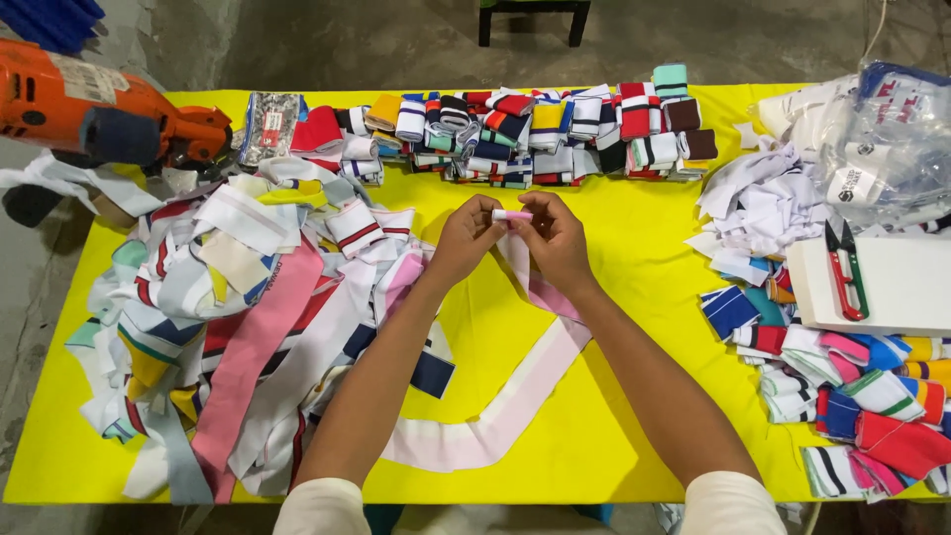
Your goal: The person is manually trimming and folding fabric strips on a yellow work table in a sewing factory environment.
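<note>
Yellow desk (634, 297): left hand (464, 238) and right hand (555, 238) both pinched shut on pink strip (512, 214) end, mid-desk; strip's length trailed toward near edge.

— What's on that yellow bench (614, 297)?

— A loose heap of striped fabric strips (228, 327) covers its left side. Rows of folded, rolled strips (535, 134) line the far edge.

— And to the right?

— A pile of white scraps (758, 203), clear plastic bags (887, 139), and a white board (892, 287) with red-handled snips (845, 269) on it. More folded striped pieces (852, 396) lie nearer. A long pale pink band (505, 406) curves across the middle.
</note>
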